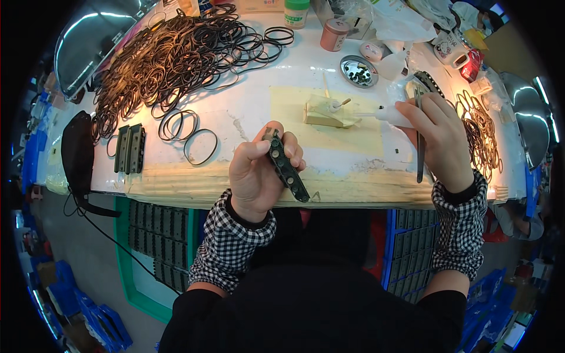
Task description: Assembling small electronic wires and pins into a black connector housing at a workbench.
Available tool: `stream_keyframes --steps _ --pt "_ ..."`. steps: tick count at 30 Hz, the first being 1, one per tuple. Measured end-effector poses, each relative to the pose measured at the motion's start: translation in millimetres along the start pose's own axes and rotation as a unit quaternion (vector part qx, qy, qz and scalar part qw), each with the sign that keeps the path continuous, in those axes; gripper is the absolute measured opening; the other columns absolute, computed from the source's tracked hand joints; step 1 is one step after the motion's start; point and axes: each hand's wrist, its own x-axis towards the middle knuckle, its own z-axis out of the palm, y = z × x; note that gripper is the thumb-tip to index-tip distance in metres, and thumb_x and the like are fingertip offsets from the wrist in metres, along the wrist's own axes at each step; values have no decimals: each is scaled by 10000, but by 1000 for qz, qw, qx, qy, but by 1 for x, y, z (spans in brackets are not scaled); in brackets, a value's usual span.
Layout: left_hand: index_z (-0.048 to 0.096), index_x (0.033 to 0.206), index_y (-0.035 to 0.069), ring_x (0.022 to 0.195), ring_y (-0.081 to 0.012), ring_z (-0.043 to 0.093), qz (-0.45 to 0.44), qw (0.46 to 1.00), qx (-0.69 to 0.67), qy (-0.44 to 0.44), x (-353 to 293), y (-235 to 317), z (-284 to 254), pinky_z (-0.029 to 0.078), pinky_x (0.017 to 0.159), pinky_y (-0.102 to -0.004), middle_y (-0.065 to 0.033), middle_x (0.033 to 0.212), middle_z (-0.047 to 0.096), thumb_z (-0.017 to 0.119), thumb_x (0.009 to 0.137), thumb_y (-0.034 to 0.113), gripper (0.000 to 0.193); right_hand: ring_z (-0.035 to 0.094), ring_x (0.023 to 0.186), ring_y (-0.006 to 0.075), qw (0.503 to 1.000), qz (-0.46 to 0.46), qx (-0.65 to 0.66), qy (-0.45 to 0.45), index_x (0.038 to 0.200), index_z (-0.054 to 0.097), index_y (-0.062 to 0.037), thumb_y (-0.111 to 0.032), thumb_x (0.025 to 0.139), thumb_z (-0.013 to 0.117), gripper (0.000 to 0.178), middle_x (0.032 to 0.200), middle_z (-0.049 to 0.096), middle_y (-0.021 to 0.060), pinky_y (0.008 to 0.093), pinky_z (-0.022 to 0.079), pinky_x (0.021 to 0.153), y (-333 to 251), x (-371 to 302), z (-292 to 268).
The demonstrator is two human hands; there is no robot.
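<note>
In my left hand [257,170] is a narrow dark green strip part [285,167] with a row of round pale spots, tilted over the table's front edge. My right hand [438,132], to the right, is closed round a white squeeze bottle [393,116] whose thin clear nozzle points left. Dark tweezers [419,138] hang from the same hand, tips toward me. Left of the nozzle, a small block wrapped in pale yellow tape [325,117] lies on a yellowish sheet [288,100], with a cotton-tipped stick on it.
Black rubber rings [170,65] heap at the back left, near more dark strips [129,149]. Farther back stand a metal dish [359,71] of small dark pieces and a pink tin [335,34]. Below the table, a green crate [125,259] and a blue crate [388,247] hold rows of strips.
</note>
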Motion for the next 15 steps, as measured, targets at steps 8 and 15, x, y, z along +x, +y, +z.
stream_keyframes --steps 8,15 --pt "466 924 105 791 -202 527 3 1000 9 2 0 -1 0 471 780 -349 -65 822 532 563 841 254 197 522 740 126 935 162 309 59 1004 632 -29 -178 821 733 256 805 582 21 262 424 703 29 16 29" --pt "455 939 111 797 -181 494 5 999 34 7 -2 1 0 451 774 -343 -30 816 484 554 835 273 216 508 667 121 931 95 344 70 990 608 -22 -274 819 738 331 747 579 38 274 417 621 45 112 103"
